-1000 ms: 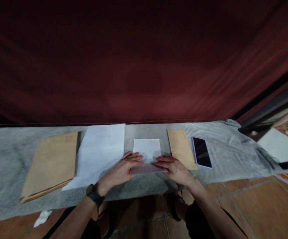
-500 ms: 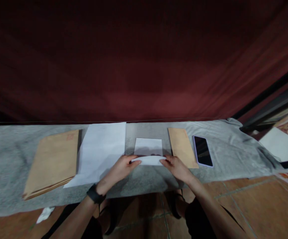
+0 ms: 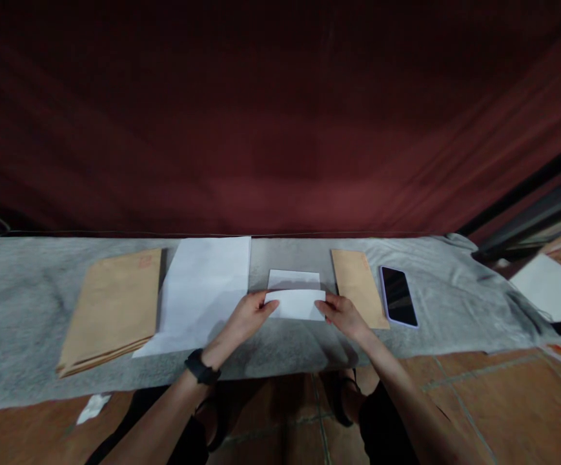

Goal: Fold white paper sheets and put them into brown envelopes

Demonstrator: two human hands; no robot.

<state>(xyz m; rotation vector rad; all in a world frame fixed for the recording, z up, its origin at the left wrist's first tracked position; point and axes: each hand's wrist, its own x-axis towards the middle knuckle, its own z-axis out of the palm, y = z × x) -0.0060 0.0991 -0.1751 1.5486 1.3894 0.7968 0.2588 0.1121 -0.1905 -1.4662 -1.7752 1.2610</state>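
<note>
A small white sheet of paper (image 3: 295, 306), perhaps folded, is held by its two ends in front of me. My left hand (image 3: 254, 311) pinches its left end, thumb on the near face. At the right end, my right hand (image 3: 342, 312) has the same pinch. Just behind it on the grey cloth lies another white piece of paper (image 3: 294, 278), partly covered by the held one. To the left of my left hand is a stack of large white paper (image 3: 207, 284). A brown envelope (image 3: 359, 287) lies beyond my right hand.
A pile of larger brown envelopes (image 3: 115, 303) is at the left. To the right lies a phone (image 3: 399, 296) with a dark screen. A grey cloth (image 3: 459, 303) covers the long surface, with a dark red curtain (image 3: 280, 161) behind. Crumpled white paper (image 3: 93, 408) is on the tiled floor.
The held paper has tilted up so that more of its face shows, and both hands have risen slightly with it. The whole view has shifted a little.
</note>
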